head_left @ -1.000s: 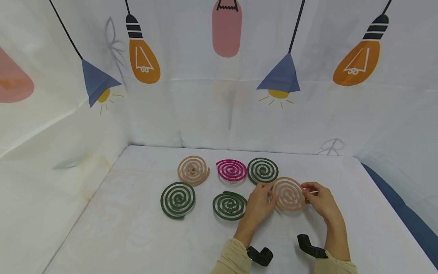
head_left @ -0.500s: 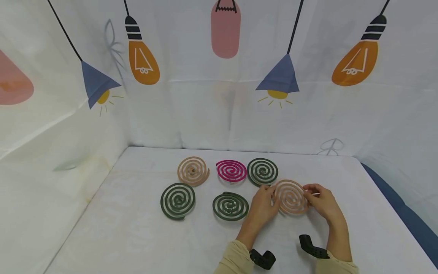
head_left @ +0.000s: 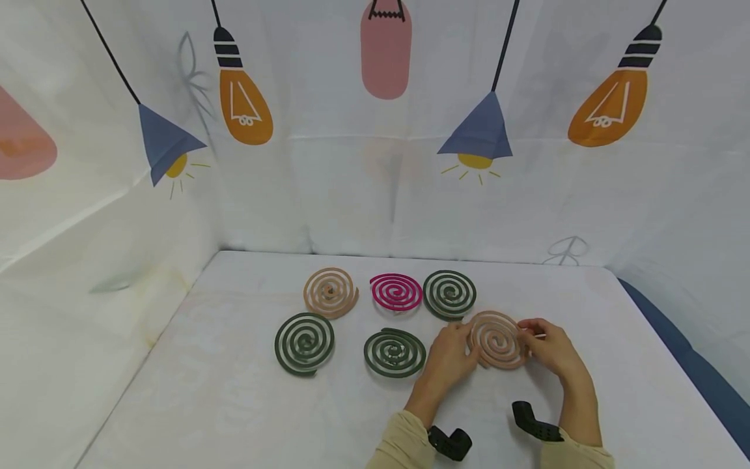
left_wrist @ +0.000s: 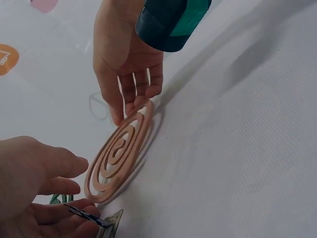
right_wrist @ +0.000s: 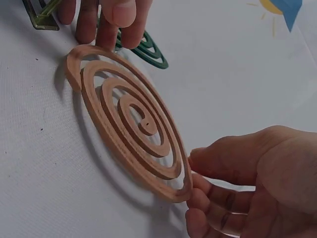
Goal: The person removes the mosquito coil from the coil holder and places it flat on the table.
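Note:
A tan mosquito coil [head_left: 498,340] is tilted above the table between both hands. My right hand [head_left: 553,348] pinches its right edge between thumb and fingers, as the right wrist view shows. My left hand [head_left: 448,361] is at the opposite edge, fingertips right at the rim, with the thumb [left_wrist: 74,162] apart from it. A small metal coil stand [left_wrist: 113,224] sits close under the left fingers in the left wrist view, hidden by the hand from above. Beside the left hand lie a dark green coil [head_left: 450,294] behind and another green coil [head_left: 395,352] to the left.
A pink coil [head_left: 396,291] lies at the back middle. Farther left are a second tan coil [head_left: 331,292] and a green coil [head_left: 305,344]. The white table [head_left: 222,391] ends at a printed cloth wall [head_left: 351,195]. Black wrist cameras [head_left: 450,444] project from the cuffs.
The tan coil has come slightly toward the person, with both hands shifting a little right and nearer. The left hand now covers less of the front green coil. The other coils stay put.

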`<state>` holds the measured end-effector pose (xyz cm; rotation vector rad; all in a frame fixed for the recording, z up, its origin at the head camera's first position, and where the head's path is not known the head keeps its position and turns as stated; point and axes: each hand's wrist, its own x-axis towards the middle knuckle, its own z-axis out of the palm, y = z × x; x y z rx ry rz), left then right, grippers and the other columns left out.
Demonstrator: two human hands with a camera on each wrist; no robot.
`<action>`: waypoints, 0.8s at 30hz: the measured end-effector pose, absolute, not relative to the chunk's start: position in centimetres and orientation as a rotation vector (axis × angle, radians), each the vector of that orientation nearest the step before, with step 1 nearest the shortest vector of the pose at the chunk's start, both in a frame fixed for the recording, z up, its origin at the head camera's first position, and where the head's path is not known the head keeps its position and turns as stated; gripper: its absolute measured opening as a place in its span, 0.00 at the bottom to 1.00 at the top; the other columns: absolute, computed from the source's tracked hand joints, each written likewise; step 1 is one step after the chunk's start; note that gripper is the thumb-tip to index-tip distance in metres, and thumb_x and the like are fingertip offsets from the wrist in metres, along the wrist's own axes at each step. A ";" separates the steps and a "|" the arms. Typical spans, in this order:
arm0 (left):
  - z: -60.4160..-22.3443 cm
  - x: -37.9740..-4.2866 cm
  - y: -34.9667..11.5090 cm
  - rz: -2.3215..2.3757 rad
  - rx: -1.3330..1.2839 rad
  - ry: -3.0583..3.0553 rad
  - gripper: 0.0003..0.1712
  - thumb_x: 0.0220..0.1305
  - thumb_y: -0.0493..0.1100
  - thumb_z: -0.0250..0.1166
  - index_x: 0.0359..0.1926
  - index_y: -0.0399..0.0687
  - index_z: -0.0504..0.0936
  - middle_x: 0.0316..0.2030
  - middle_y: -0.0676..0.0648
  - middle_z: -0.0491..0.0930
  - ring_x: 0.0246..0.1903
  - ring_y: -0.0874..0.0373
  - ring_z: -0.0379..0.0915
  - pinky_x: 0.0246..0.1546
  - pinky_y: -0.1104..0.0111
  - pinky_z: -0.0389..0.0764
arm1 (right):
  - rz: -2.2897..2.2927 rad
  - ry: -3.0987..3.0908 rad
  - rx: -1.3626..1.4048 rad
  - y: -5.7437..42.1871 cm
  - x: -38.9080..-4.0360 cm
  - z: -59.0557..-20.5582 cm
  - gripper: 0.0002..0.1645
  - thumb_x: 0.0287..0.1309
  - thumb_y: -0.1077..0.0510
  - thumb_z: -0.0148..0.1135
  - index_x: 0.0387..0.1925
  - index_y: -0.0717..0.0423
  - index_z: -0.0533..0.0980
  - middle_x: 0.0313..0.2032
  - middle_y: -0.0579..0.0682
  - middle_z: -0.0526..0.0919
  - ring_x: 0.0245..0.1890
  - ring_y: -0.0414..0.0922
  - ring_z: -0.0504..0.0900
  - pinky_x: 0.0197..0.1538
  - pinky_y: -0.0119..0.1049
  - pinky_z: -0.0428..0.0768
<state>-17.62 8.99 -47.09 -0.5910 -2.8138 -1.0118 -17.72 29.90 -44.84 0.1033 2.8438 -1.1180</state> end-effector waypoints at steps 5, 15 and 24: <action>-47.0 -17.6 8.8 -1.013 -0.631 -2.835 0.23 0.60 0.45 0.60 0.57 0.43 0.77 0.47 0.44 0.81 0.47 0.53 0.77 0.48 0.69 0.78 | -1.072 2.821 0.116 29.8 -17.7 -45.0 0.22 0.64 0.57 0.51 0.52 0.71 0.71 0.41 0.62 0.77 0.42 0.52 0.77 0.33 0.32 0.74; -46.5 -17.6 8.4 -0.960 -0.744 -2.831 0.16 0.60 0.44 0.60 0.47 0.42 0.82 0.46 0.46 0.83 0.48 0.56 0.79 0.46 0.71 0.78 | -1.034 2.781 0.146 29.6 -17.7 -45.0 0.26 0.66 0.53 0.50 0.55 0.71 0.69 0.46 0.67 0.77 0.41 0.53 0.77 0.34 0.34 0.75; -46.3 -18.2 7.6 -1.321 -0.666 -2.749 0.23 0.60 0.42 0.61 0.57 0.43 0.76 0.45 0.44 0.80 0.44 0.57 0.78 0.45 0.74 0.76 | -1.071 2.812 0.174 29.2 -17.9 -44.8 0.26 0.66 0.54 0.46 0.58 0.70 0.65 0.47 0.69 0.74 0.45 0.59 0.76 0.39 0.41 0.77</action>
